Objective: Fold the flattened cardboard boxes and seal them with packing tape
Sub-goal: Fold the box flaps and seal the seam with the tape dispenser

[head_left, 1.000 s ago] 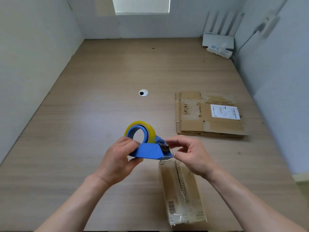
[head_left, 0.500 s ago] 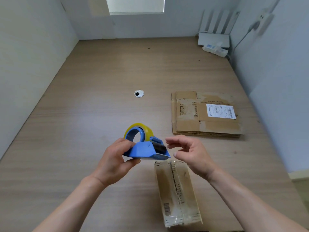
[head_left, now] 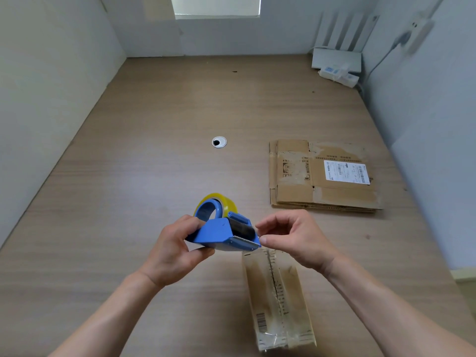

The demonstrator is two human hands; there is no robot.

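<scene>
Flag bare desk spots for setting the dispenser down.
Widest bare patch: desk between the left wall and the grommet. Also bare behind the grommet, up to the back wall. Crowded: right side, flat boxes and taped box; centre, left hand gripping the dispenser, right hand at its blade.

Centre of the bench (head_left: 128,176), raised above it: the tape dispenser (head_left: 221,233), held by the left hand (head_left: 177,249) on its left side. Its tape roll (head_left: 226,202) sits at the far end, the cutter end points right. Just beside that cutter end is the right hand (head_left: 296,240), fingertips right up against it. Below and nearer the person, the taped box (head_left: 279,300) lies on the bench, running lengthwise towards the near edge. Further back on the right lies the stack of flattened boxes (head_left: 322,176). Left of that stack, mid-bench, is the cable grommet (head_left: 219,142). In the far right corner stands a router (head_left: 336,60), a power strip (head_left: 338,76) just in front of it.
</scene>
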